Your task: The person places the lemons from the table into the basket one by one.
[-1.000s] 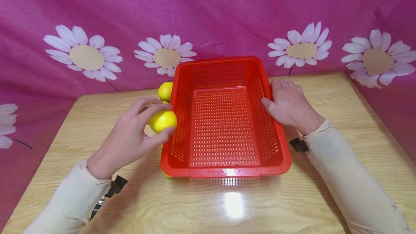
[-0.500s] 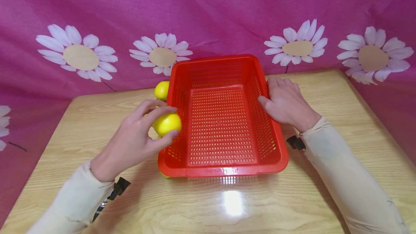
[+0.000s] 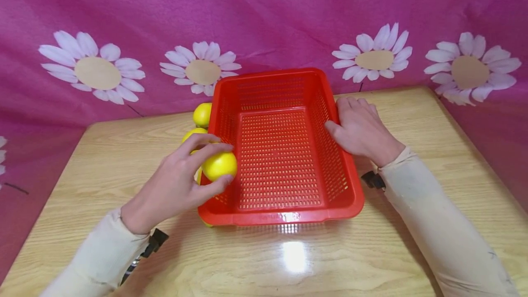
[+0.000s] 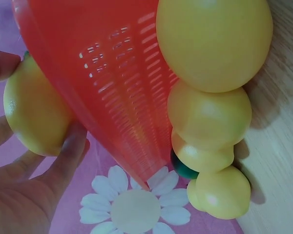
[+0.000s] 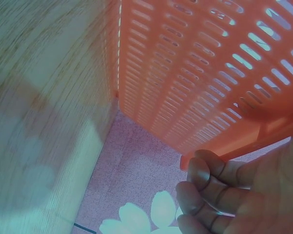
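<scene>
A red plastic basket (image 3: 280, 218) with slotted walls stands on the table, and its floor shows bare. My left hand (image 3: 175, 180) pinches a yellow lemon (image 3: 220, 167) between thumb and fingers, over the basket's left rim. In the left wrist view that lemon (image 4: 36, 107) shows a small green tip and overlaps the rim. My right hand (image 3: 360, 127) grips the basket's right rim, thumb on the inner side. From the right wrist view its curled fingers (image 5: 200, 173) show under the rim. Several more lemons (image 4: 210, 114) lie in a row along the basket's left outer wall.
The light wooden table (image 3: 255, 260) reaches back to a pink cloth (image 3: 280, 13) printed with white flowers. A dark green bit (image 4: 183, 165) shows among the lemons beside the basket. Behind the left hand, two of those lemons (image 3: 202, 114) peek out past the rim.
My left hand has carried the lemon rightward and slightly nearer, from beside the basket to over its left rim. The right hand keeps its hold; the whole view has shifted slightly.
</scene>
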{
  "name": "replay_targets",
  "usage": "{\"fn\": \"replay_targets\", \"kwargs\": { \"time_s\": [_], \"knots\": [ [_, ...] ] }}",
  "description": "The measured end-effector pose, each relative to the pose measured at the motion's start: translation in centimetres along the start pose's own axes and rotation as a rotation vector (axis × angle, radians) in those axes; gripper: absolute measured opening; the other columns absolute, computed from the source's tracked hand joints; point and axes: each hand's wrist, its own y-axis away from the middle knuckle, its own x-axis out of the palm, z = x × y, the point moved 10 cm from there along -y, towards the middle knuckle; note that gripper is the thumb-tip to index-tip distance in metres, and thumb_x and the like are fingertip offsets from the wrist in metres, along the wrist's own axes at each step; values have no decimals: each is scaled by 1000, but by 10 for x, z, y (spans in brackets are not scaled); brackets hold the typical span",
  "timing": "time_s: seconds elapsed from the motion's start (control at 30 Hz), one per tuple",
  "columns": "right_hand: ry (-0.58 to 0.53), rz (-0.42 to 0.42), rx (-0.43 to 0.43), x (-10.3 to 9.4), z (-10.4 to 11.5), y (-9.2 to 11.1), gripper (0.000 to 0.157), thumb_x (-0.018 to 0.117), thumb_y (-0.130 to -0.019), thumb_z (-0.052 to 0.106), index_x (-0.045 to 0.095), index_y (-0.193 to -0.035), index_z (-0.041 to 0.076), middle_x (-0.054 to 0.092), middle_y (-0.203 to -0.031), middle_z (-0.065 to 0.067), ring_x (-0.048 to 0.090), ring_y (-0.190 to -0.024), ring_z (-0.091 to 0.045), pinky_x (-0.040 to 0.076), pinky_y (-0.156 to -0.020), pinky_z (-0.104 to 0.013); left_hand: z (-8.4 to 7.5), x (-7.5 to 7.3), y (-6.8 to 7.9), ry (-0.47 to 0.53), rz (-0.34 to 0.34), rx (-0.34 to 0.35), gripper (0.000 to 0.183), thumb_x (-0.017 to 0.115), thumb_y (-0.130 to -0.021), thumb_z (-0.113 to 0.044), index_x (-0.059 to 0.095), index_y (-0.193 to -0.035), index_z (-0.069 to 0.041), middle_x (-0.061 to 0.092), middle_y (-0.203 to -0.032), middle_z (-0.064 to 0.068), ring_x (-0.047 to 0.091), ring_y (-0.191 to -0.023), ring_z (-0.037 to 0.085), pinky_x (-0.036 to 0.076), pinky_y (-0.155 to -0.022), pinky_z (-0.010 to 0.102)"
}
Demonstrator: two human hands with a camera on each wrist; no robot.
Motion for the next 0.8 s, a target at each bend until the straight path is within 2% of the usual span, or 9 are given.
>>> {"fn": "replay_targets", "kwargs": {
  "time_s": [0.8],
  "knots": [
    [5, -1, -3, -1, 1, 0, 46, 52, -98, 31, 50, -128, -3, 55, -110, -19, 46, -106, -36, 38, -87, -50, -11, 27, -7, 37, 143, 23, 48, 80, -88, -37, 68, -131, -21, 58, -133, 4, 64, -111, 19, 64, -86, 33]
  ]
}}
